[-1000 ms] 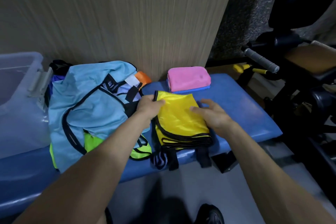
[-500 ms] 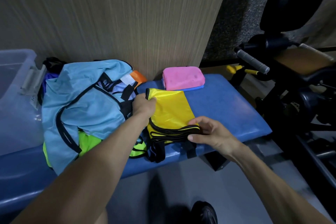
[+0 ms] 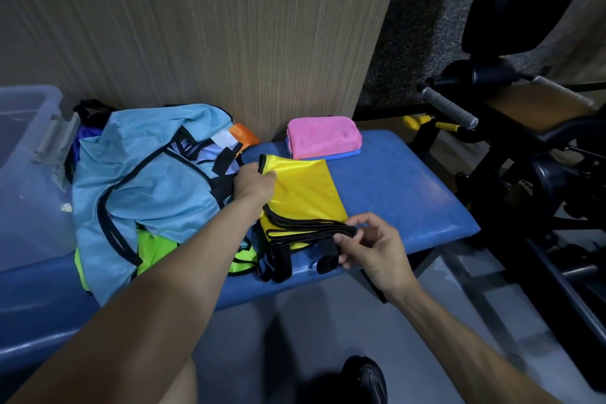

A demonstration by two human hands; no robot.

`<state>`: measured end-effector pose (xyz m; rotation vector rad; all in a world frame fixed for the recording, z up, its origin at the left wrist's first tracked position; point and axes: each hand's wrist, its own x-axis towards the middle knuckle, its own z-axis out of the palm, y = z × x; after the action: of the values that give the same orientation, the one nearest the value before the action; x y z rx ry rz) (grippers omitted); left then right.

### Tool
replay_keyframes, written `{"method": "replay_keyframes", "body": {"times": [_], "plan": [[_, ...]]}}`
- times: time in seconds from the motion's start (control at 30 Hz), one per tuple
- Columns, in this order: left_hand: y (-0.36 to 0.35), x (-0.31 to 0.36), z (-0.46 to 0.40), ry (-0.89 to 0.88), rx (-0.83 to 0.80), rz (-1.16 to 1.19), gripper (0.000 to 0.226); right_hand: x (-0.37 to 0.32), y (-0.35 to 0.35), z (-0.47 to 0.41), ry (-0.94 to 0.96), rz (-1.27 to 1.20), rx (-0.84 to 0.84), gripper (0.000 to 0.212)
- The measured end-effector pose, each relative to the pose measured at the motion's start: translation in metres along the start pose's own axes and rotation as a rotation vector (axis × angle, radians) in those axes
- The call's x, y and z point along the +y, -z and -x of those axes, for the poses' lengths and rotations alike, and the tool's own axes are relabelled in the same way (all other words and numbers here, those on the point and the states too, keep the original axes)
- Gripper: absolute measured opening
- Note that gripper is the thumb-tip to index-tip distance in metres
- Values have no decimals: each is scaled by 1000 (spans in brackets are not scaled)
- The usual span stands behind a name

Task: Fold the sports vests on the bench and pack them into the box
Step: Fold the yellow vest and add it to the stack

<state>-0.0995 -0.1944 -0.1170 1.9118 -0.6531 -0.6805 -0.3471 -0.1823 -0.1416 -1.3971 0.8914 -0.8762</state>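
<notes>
Blue bench (image 3: pixel 410 193) | both hands pinch yellow vest (image 3: pixel 305 193) | no legible writing

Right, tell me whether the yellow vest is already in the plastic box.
No. The yellow vest lies on the blue bench, gripped by the left hand and right hand, apart from the box.

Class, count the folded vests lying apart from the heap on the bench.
2: the yellow vest, held by both hands, and the pink vest behind it by the wall. Others may lie hidden under the heap.
</notes>
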Motion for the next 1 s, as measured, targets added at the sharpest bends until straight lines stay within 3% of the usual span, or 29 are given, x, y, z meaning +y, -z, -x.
{"method": "replay_keyframes", "body": {"times": [0.17, 0.23, 0.33, 0.4, 0.47, 0.6, 0.7, 0.77, 0.87, 0.93, 1.0], "plan": [[19, 6, 8, 82, -287, 124, 20, -6, 1, -1, -22, 164, -16, 28], [31, 12, 19, 100, -373, 49, 26, -11, 4, -3, -43, 217, -10, 29], [45, 8, 32, 88, -400, -224, 52, -12, 5, -3, -57, 237, 2, 31], [46, 1, 39, 108, -422, -226, 71, -14, 3, -1, -50, 258, -3, 30], [42, -5, 45, 96, -392, -141, 77, -17, 3, 2, -36, 284, -13, 27], [36, -9, 45, -45, -287, -83, 74, -22, 3, 6, -13, 315, -32, 23], [31, -14, 50, -163, -236, -225, 67, -25, 4, 7, -21, 342, -38, 20], [31, -15, 57, -198, -223, -336, 61, -27, 9, 10, 61, 514, -60, 20], [38, -14, 65, -347, -164, -537, 58, -25, 23, 15, 375, 1003, -169, 39], [44, -14, 70, -558, -110, -598, 48, -30, 28, 18, 465, 1044, -261, 49], [46, -14, 74, -760, -181, -544, 35, -35, 29, 19, 504, 1043, -322, 64]]}}
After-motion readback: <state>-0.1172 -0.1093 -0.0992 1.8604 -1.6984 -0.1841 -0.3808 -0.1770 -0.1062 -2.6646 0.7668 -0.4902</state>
